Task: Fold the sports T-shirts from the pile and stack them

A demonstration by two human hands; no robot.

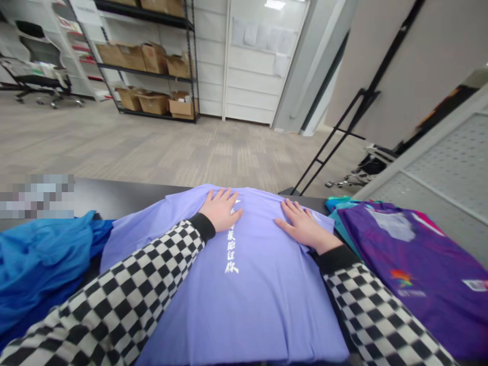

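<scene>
A lavender T-shirt [263, 295] lies spread over the dark table in front of me, with white characters printed down its middle. My left hand [220, 209] rests flat on the cloth, fingers apart, partly covering the upper end of the print. On the right half of the shirt, my right hand [303, 223] also lies flat with its fingers spread, near the shirt's right edge. Both hands press on the fabric and hold nothing. The shirt's lower edge reaches the bottom of the view, and a few soft creases run through it.
Crumpled blue garments [46, 264] lie at the left. Folded purple shirts [381, 244] are stacked at the right, beside a grey perforated panel [450, 157]. The black tabletop [110, 195] shows behind. Farther off stand a black metal stand [343, 132] and shelving with cardboard boxes [154, 104].
</scene>
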